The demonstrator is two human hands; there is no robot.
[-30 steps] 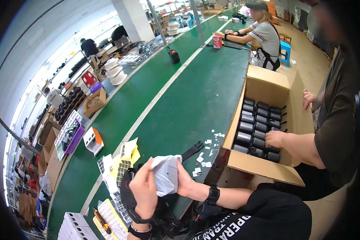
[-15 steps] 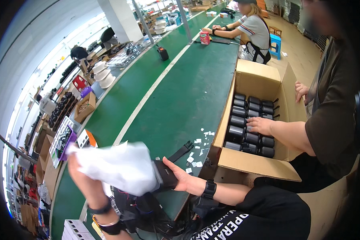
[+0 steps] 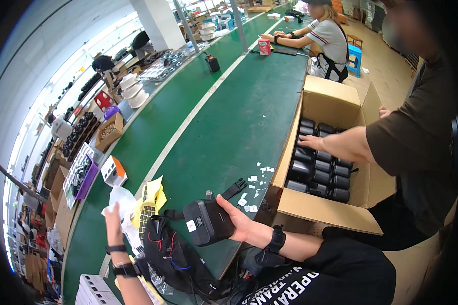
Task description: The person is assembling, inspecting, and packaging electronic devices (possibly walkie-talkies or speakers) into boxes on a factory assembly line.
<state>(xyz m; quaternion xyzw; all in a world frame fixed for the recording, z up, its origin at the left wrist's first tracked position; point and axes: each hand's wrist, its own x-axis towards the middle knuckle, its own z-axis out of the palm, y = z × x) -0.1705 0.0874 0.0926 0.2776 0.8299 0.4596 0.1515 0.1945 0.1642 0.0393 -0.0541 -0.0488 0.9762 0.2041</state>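
Observation:
My right hand is closed round one end of a black, rounded, box-shaped device with a small white label, held above the table's near edge. At the left, my left hand pinches a crumpled white plastic bag, its fingers partly blurred. Below the device lies a black fabric pouch with red and blue wires on it. A black strap with a buckle shows beyond the device. Yellow sheets with a grid pattern lie beside the bag.
On my right, a co-worker's hand reaches into an open cardboard box holding several black devices. Small white paper scraps dot the green table. White boxes stand at the lower left. Another person sits farther along.
The white bag has come off the black device and moved left with my left hand, uncovering the device and yellow sheets. The co-worker's hand has shifted farther into the box.

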